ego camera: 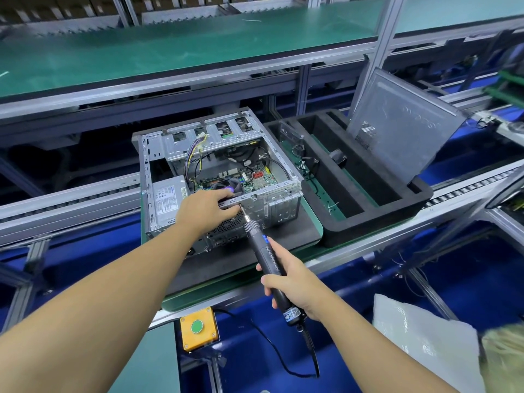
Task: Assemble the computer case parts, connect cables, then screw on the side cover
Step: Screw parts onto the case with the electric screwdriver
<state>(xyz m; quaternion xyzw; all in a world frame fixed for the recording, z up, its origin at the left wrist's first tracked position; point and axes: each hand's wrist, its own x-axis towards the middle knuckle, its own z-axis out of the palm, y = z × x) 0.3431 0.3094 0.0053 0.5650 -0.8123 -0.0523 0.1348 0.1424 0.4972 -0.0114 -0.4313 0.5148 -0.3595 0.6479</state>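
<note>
An open computer case (158,154) lies on its side on a dark mat, showing its motherboard, fan, cables and power supply (167,198). My left hand (205,209) rests on the near rear edge of the case, its fingers curled over the metal rail beside the screw spot. My right hand (295,282) grips a black electric screwdriver (266,258), whose bit touches the case's rear edge right by my left fingers. The grey side cover (402,129) leans upright in a black foam tray at the right.
The black foam tray (368,222) holds loose cables and a small black part. A yellow box with a green button (197,327) sits at the bench's front edge. The screwdriver's cord hangs below. A white plastic bag (425,341) lies at lower right. A green shelf runs above.
</note>
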